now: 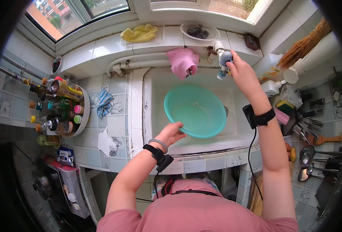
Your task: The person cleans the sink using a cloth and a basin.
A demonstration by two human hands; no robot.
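In the white sink (156,116) sits a teal plastic basin (198,111), slightly tilted, with what looks like a little water in it. My left hand (173,133) grips the basin's near left rim, thumb over the edge. At the upper right, my right hand (240,68) has its fingers on the round blue-grey knob (225,58) of a white plastic tap (221,74). The tap's outlet points down over the sink's back right part; whether water flows cannot be told. A pink cloth (183,62) hangs over a fitting beside it.
Behind the sink, a yellow cloth (139,33) and a bowl with a dark scourer (199,31) stand on the tiled ledge. A blue-and-white cloth (104,103) and a tray of bottles (86,111) are left. White bottles (272,87), a sponge (285,107) and hanging utensils (307,156) stand right.
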